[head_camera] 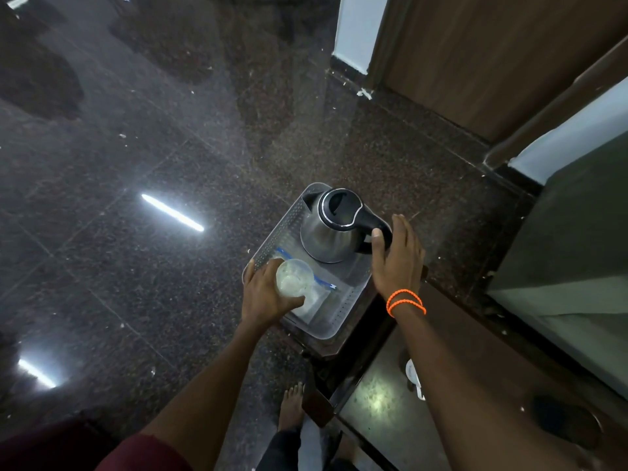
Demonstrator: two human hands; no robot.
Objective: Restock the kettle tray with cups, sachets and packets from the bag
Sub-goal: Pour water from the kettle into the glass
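A clear plastic tray rests on the corner of a dark wooden table. A steel kettle with a black lid and handle stands in the tray's far half. My left hand is closed around a clear plastic cup, held over the tray's near left part. Under the cup lies a clear zip packet with a blue seal strip. My right hand, with orange bands at the wrist, lies against the kettle's handle and the tray's right rim, fingers extended.
The table has a glass top with a white object partly hidden behind my right forearm. Polished dark stone floor spreads to the left. A wooden door and wall stand at the upper right. My bare foot is below the tray.
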